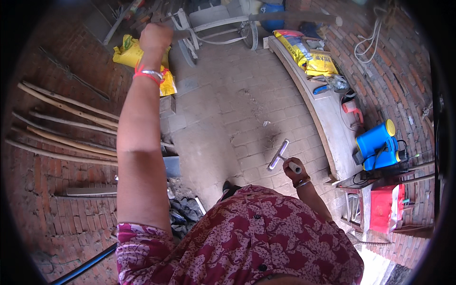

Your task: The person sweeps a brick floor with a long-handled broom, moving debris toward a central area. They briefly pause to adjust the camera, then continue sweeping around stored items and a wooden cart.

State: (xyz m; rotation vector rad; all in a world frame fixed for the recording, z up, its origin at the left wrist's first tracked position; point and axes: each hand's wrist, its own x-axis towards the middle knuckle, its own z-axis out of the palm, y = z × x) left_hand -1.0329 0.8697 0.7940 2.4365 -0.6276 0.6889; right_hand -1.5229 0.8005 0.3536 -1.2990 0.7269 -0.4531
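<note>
My right hand [295,168] is wrapped around the pale handle of a T-shaped tool that looks like a squeegee [279,154]. Its white and purple head points away from me, above the brick-paved floor. My left arm is stretched far forward and raised, with my left hand [156,38] curled at the top of the view. A blurred grey-brown stub [182,34] shows right beside that fist; whether the fingers grip it I cannot tell. Beyond the fist stands a two-wheeled cart [221,25], and a yellow sack [129,51] appears behind the wrist.
Several wooden poles [71,107] are against the left brick wall. On the right, a long bench [320,121] carries yellow bags [320,63] and a blue sprayer tank [374,140]. A red bag [384,208] is near it. Dark lumps [185,213] lie by my left side.
</note>
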